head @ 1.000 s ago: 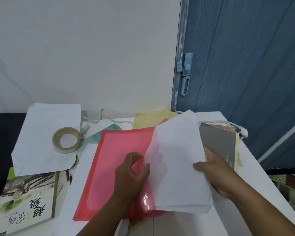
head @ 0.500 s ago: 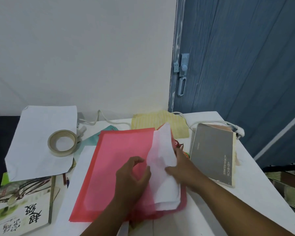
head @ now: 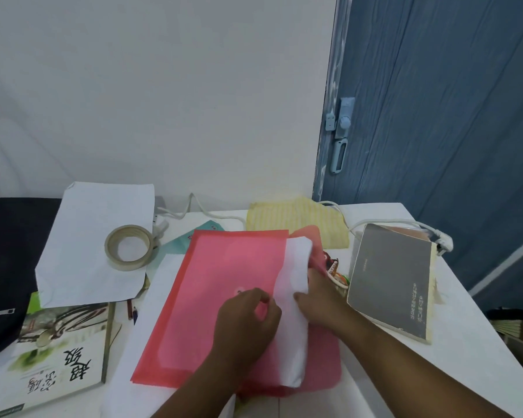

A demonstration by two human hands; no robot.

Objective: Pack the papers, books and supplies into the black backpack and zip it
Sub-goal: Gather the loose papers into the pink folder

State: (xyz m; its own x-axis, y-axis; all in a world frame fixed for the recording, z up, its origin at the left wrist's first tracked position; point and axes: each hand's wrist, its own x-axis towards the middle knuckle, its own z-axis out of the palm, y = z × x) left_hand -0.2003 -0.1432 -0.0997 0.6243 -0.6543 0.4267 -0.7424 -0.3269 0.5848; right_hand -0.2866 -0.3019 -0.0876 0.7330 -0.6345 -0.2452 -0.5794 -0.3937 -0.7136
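Head view is showing both hands working at the middle of the white tabletop (head: 480,297). Left hand (head: 248,318) is reaching in from the near edge, fingers curled and pinching the open edge of the translucent red plastic folder (head: 224,282) where it meets the sheets. Right hand (head: 317,297) is coming in from the near right, fingers closed around the bundle of white paper sheets (head: 293,312) and partly tucked under the folder's flap, so its fingertips are hidden. The sheets are lying mostly inside the folder, with a narrow white strip showing along its right side.

Compared with a second ago, the sheets are sitting far deeper: then they were fanned wide open outside the folder and covering part of the grey book, and the right hand was out at their right edge. The right hand is now close beside the left.

Grey-covered paperback book (head: 390,282) is lying just right of the hands. Black backpack (head: 6,267) is resting at the far left edge, its zipper pull visible. Roll of beige masking tape (head: 129,247) is sitting on a loose white sheet (head: 97,230) to the left, and an illustrated book with black characters (head: 58,357) is lying at the near left. Yellow striped cloth (head: 296,224) is lying beyond the folder.
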